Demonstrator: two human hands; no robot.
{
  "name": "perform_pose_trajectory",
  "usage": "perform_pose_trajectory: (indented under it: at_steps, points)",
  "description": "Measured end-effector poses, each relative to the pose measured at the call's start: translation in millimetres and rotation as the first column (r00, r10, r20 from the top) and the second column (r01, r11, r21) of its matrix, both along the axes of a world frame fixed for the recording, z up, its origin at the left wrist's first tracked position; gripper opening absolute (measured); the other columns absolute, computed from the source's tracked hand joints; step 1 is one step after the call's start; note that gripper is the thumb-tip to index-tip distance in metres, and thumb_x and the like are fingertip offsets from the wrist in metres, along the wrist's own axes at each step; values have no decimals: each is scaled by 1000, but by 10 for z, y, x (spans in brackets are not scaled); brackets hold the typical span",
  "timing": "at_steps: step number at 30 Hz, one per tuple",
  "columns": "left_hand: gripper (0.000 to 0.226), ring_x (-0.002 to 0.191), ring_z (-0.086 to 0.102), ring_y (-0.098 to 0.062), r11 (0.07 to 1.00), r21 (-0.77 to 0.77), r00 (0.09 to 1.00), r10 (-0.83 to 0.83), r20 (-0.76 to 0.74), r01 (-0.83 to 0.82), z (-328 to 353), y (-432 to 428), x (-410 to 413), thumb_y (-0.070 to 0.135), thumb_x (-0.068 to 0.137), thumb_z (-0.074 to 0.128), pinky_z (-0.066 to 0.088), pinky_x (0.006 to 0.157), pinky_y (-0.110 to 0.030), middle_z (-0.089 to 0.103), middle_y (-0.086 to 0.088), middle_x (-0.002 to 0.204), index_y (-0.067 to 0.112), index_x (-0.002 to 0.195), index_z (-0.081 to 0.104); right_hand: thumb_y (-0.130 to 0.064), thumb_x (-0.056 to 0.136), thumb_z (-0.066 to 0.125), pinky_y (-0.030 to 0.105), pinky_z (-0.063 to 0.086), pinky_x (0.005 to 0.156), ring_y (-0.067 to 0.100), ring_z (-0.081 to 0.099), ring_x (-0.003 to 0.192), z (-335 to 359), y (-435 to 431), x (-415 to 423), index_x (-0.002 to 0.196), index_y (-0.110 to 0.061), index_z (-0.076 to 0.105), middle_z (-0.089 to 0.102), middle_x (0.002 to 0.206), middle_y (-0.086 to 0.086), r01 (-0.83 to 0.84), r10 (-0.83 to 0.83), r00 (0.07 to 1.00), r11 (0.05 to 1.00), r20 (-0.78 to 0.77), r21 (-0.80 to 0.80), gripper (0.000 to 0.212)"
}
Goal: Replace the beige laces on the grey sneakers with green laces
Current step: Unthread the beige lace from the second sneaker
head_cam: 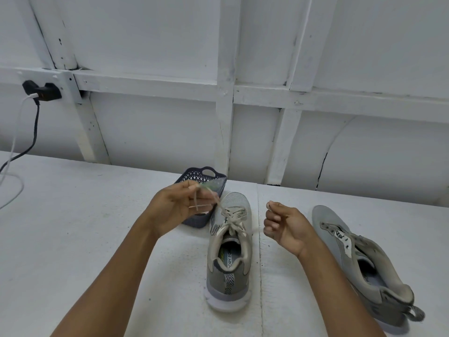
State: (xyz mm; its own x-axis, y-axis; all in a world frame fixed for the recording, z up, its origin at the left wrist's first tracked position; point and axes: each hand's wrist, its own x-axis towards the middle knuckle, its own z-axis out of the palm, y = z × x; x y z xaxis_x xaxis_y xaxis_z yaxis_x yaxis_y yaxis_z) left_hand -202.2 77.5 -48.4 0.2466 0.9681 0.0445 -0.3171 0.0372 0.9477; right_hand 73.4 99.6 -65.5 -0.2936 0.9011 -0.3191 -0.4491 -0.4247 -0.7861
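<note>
Fingers (188,190) of the left hand (175,207) pinch a beige lace (233,224) drawn up from the grey sneaker (228,259) on the table (97,215) at centre frame, the right hand (284,227) curling round its other end; even, eyelet-by-eyelet pulls should free it without snagging

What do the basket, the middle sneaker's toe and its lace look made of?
The basket is likely moulded plastic: dark, matte, with lattice cut-outs. The sneaker toe looks like grey mesh fabric, finely textured. The beige lace looks like flat woven textile; the fibre is unclear.
</note>
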Motion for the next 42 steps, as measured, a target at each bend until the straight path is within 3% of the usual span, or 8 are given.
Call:
perform_pose_trajectory:
  at_steps: [3,7,13,19,23,32,36,42]
  points:
    - [15,75,66,-37,999,-35,990,17,142,-12,47,-18,38,13,95,44,57,82,-52,59,-14,70,4,88,54,-13,96,55,19,19,39,8,21,42,36,-34,5,86,-12,51,30,54,-5,-120,72,939,985,336,124,11]
    - [17,49,46,-20,996,-90,993,14,117,-4,33,-38,58,15,96,48,50,50,-32,41,-6,63,12,83,57,-32,88,72,22,17,45,10,21,50,138,-155,-3,88,-15,61,35,58,-9,-413,189,706,893,683,180,21]
    - [6,72,65,-25,993,-45,967,94,-237,-108,30,-9,39,6,97,51,57,61,-37,67,-14,86,9,99,57,-41,76,81,21,43,71,0,59,77,167,-209,-150,92,-21,72,67,90,-13,-474,59,600,830,798,295,27]
    - [16,99,64,-7,977,209,620,137,-772,44,52,-24,215,19,90,72,53,78,-20,65,9,111,28,103,70,-35,78,81,22,40,87,1,53,109,172,-186,-314,88,-32,72,61,112,-16,-508,-121,461,777,879,373,14]
    - [12,107,57,-5,935,290,467,166,-868,206,-31,-26,340,34,86,75,50,92,-30,63,13,114,35,97,74,-30,77,82,13,38,82,-1,57,105,133,-143,-325,77,-30,74,66,106,-16,-440,-204,493,780,846,445,8]
    - [8,109,56,-8,939,299,474,188,-860,171,-49,17,356,38,84,76,50,95,-36,61,11,116,35,88,70,-30,93,66,29,44,87,-2,59,98,43,-81,-215,86,-22,67,69,97,-12,-480,-132,471,791,872,379,10]
    - [12,106,57,-6,935,283,463,158,-872,214,-69,29,405,32,84,76,52,90,-33,60,12,117,41,85,67,-23,90,70,35,47,99,3,61,105,7,-69,-185,80,-22,69,68,106,-13,-521,0,565,775,825,357,10]
    - [6,102,59,-9,929,316,443,206,-873,192,-42,6,437,23,89,68,51,88,-33,63,7,113,24,83,66,-16,92,68,24,50,86,-1,64,96,29,-43,-135,80,-16,72,65,120,-10,-543,58,626,749,778,381,12]
